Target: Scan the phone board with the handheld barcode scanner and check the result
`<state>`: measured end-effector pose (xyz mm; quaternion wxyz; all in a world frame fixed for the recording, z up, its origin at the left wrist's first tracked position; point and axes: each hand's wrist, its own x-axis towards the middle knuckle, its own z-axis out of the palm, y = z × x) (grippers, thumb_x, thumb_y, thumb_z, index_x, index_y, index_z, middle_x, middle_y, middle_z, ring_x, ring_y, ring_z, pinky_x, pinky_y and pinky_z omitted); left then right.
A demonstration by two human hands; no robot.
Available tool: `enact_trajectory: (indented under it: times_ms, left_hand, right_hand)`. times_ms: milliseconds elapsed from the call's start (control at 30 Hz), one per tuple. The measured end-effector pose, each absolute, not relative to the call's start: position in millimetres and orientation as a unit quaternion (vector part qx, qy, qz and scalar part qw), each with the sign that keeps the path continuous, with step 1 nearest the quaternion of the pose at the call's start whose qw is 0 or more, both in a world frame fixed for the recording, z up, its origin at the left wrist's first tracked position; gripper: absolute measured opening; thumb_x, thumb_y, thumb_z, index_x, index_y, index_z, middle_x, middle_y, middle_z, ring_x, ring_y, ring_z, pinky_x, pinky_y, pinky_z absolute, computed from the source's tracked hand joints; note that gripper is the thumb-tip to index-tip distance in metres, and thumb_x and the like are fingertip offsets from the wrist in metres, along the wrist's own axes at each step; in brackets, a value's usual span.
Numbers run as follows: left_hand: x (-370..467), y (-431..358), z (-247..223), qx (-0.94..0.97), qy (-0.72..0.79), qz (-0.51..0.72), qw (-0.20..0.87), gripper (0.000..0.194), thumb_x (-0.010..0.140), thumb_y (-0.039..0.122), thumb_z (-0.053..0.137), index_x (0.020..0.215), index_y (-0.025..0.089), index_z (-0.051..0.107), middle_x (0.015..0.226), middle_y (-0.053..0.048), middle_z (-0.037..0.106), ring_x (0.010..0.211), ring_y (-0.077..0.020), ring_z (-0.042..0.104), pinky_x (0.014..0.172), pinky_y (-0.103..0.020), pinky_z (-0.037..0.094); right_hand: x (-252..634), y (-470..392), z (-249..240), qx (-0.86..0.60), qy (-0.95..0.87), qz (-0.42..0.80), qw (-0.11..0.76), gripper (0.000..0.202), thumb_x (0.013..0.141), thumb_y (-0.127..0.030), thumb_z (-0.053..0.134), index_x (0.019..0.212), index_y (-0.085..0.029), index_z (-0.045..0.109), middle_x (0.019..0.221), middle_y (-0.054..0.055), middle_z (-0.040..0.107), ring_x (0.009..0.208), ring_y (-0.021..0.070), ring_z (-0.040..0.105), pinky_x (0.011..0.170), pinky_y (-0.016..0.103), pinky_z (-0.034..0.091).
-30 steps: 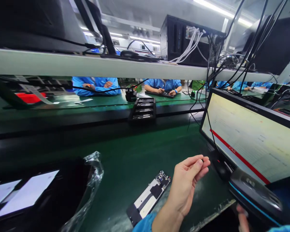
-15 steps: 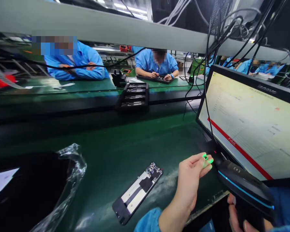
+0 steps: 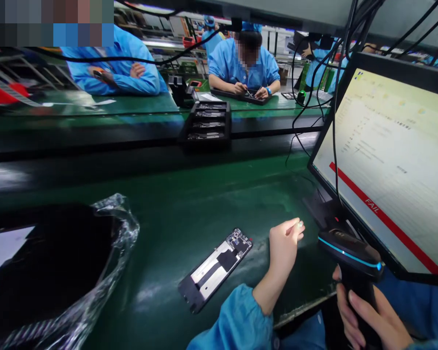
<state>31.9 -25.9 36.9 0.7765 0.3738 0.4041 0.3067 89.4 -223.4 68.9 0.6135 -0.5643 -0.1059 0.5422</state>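
Left hand (image 3: pixel 282 243) pinches a tiny part (image 3: pixel 299 224) at its fingertips, held just ahead of the scanner (image 3: pixel 350 248) nose; right hand (image 3: pixel 365 316) wraps the scanner grip, nose aimed left at the part. Phone frame (image 3: pixel 215 270) lies on desk (image 3: pixel 204 204) just left of left hand, long axis diagonal, camera end up-right

Left hand (image 3: pixel 282 243) raised, fingertips pinched; right hand (image 3: pixel 368 316) gripping

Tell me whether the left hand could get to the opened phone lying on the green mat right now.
Probably yes: the left hand, pinching something small, hovers just right of the opened phone, with bare green mat between them.
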Motion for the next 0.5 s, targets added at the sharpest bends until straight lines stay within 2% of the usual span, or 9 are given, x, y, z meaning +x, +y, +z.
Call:
enact_trajectory:
  times_ms: [100, 233, 500]
  left_hand:
    - [32, -23, 24, 0.355, 0.414, 0.308, 0.78, 0.025, 0.082, 0.02, 0.074, 0.102, 0.007, 0.073, 0.103, -0.019, 0.075, 0.095, -0.0284, 0.074, 0.084, -0.038, 0.061]
    - [34, -20, 13, 0.332, 0.422, 0.302, 0.788, 0.022, 0.083, 0.014, 0.071, 0.103, 0.007, 0.072, 0.106, -0.02, 0.074, 0.096, -0.0263, 0.074, 0.086, -0.036, 0.061]
    - [31, -19, 3, 0.33, 0.415, 0.28, 0.801, 0.033, 0.075, 0.015, 0.078, 0.106, 0.006, 0.071, 0.101, -0.017, 0.076, 0.095, -0.0239, 0.074, 0.083, -0.029, 0.059]
  right_hand:
    - [92, -223, 55, -0.572, -0.107, 0.539, 0.608, 0.039, 0.084, -0.049, 0.07, 0.117, -0.033, 0.056, 0.063, -0.005, 0.052, 0.041, 0.0106, 0.047, 0.041, 0.024, 0.043]
    - [89, -215, 53, -0.584, -0.093, 0.54, 0.599, 0.046, 0.082, -0.05, 0.072, 0.119, -0.032, 0.051, 0.063, -0.006, 0.05, 0.041, 0.0096, 0.045, 0.04, 0.022, 0.04]
    - [85, -188, 72, -0.605, -0.05, 0.536, 0.586, 0.049, 0.079, -0.05, 0.076, 0.113, -0.025, 0.05, 0.062, -0.007, 0.048, 0.044, 0.0068, 0.04, 0.043, 0.02, 0.039]
